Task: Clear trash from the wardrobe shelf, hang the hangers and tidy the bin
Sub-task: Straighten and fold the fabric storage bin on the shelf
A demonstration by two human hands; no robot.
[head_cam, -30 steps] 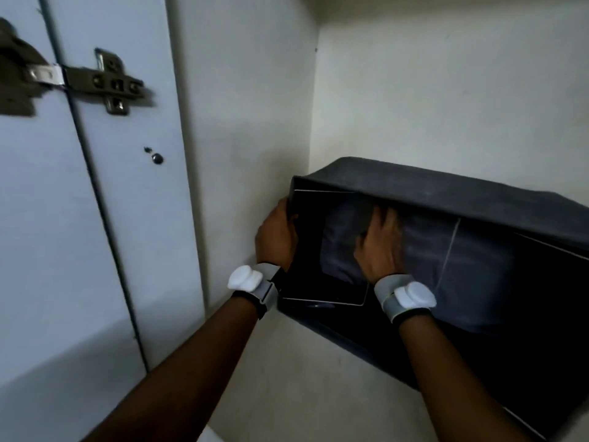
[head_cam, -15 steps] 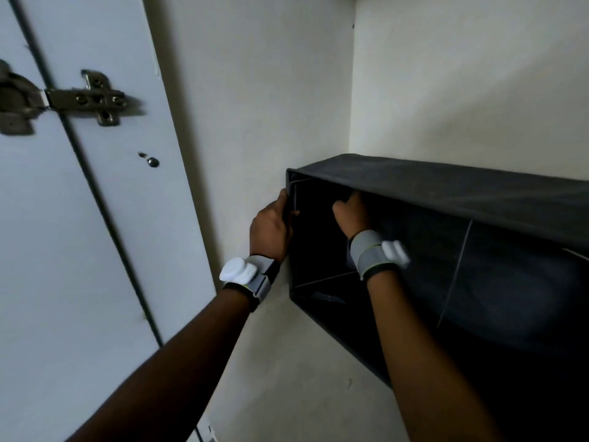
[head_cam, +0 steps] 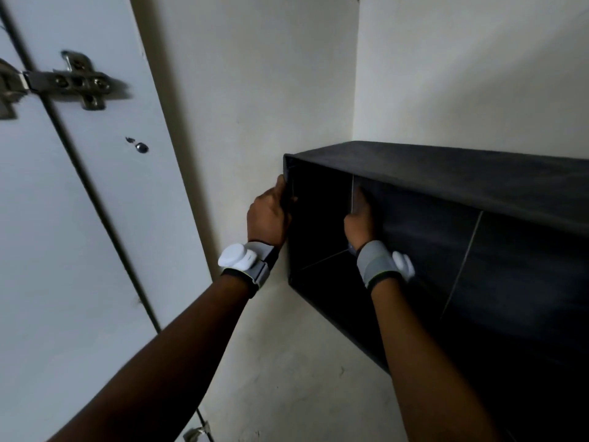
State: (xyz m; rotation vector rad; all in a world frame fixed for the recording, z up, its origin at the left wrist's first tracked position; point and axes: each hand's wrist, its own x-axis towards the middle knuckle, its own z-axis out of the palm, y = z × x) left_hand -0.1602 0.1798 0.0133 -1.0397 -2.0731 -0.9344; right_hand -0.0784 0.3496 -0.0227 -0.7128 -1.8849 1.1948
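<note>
Left hand [head_cam: 267, 215] clamped on the left end wall of the dark fabric bin [head_cam: 446, 173], fingers curled over its front edge, thumb side outside against the cream side panel [head_cam: 255, 90]. Right hand [head_cam: 361, 215] reaching inside the bin, pressed near an inner seam on the back wall; fingers deep in shadow, so cannot tell whether curled on anything or flat. White-and-grey wrist bands [head_cam: 243, 261] on both forearms. Bin lying on its side, open mouth toward the camera, tucked into the far left corner of the wardrobe, left end touching the side panel, top face just under the back wall [head_cam: 478, 74]. Interior dark; contents not discernible. Wardrobe door [head_cam: 79, 218] open at left, metal hinge [head_cam: 76, 82] near its upper edge, small dark screw head [head_cam: 141, 148] lower and to the right of the hinge.
</note>
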